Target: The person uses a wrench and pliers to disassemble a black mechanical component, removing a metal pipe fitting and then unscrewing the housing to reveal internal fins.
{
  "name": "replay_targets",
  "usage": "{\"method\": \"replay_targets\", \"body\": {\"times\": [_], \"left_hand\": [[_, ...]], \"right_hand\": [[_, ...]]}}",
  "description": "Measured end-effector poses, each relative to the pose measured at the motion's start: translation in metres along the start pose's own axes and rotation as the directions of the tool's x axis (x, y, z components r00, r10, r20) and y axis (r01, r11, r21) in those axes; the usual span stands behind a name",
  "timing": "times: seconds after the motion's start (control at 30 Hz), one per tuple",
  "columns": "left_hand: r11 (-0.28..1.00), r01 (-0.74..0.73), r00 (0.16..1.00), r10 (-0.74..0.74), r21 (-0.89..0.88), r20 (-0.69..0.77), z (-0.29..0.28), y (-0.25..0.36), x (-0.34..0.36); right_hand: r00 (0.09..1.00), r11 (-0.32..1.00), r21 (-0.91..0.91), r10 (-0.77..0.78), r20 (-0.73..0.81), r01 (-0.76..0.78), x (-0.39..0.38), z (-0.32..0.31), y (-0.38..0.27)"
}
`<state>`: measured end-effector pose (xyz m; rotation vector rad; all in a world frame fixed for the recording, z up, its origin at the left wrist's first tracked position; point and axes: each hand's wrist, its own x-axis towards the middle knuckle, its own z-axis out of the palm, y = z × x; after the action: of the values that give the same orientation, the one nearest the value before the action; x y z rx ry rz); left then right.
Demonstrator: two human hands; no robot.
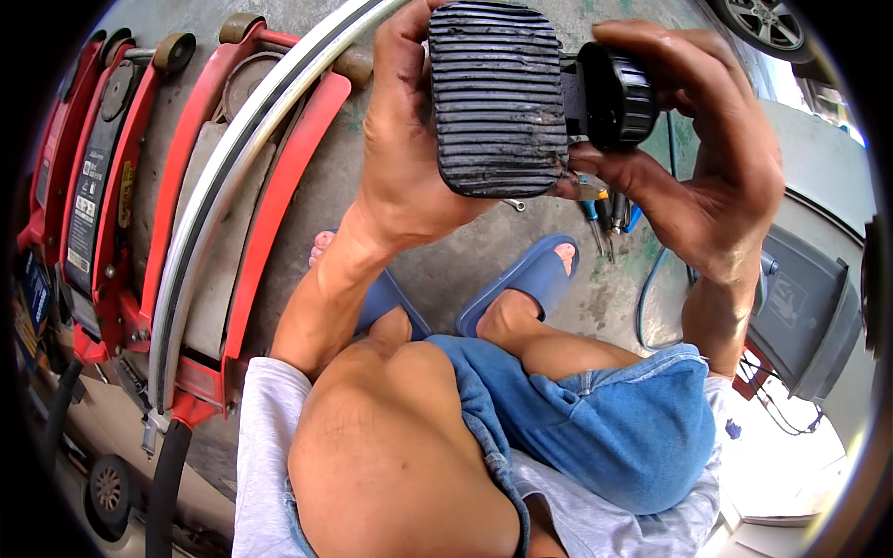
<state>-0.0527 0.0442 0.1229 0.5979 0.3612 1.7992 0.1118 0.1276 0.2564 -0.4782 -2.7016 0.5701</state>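
Observation:
Close to the camera, at the upper middle, is a black part with a rectangular, closely ribbed face (498, 102). Dirt or wear shows along its ribs. A round black cap (621, 93) with a grooved edge joins its right side through a short neck. My left hand (405, 139) is closed around the part's left side, its fingers mostly hidden behind. Around the cap curves my right hand (707, 139), thumb below and fingers above. Beneath, on the floor, lie a small wrench (514, 205) and several screwdrivers (595, 219), partly behind my right hand.
Red floor jacks (288, 219) stand at the left, with a long silver bar with a black stripe (219, 153) across one. My feet, in blue slippers (526, 279), rest on the concrete. A blue hose (642, 307) and a grey bin (805, 302) are at the right.

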Motion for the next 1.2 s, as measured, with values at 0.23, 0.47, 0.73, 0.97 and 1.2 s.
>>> {"method": "replay_targets", "body": {"times": [0.23,0.47,0.73,0.97,1.2], "left_hand": [[0.849,-0.186,0.980,0.127,0.494,0.152,-0.002,-0.002,-0.006],[0.868,-0.123,0.992,0.093,0.481,0.087,0.003,0.001,-0.014],[0.807,-0.191,0.981,0.131,0.559,0.146,0.001,-0.006,-0.016],[0.785,-0.170,0.985,0.126,0.596,0.115,0.000,-0.006,-0.017],[0.795,-0.172,0.984,0.113,0.581,0.136,-0.004,-0.005,-0.015]], "right_hand": [[0.950,0.909,0.392,0.235,-0.206,-0.140,-0.030,0.013,0.017],[0.750,0.396,0.867,0.661,-0.039,-0.303,-0.051,0.041,0.006],[0.753,0.336,0.922,0.653,-0.082,-0.191,-0.059,0.049,-0.005],[0.787,0.469,0.853,0.604,-0.123,-0.227,-0.060,0.056,-0.006],[0.803,0.773,0.628,0.428,-0.414,-0.089,-0.064,0.054,-0.002]]}}
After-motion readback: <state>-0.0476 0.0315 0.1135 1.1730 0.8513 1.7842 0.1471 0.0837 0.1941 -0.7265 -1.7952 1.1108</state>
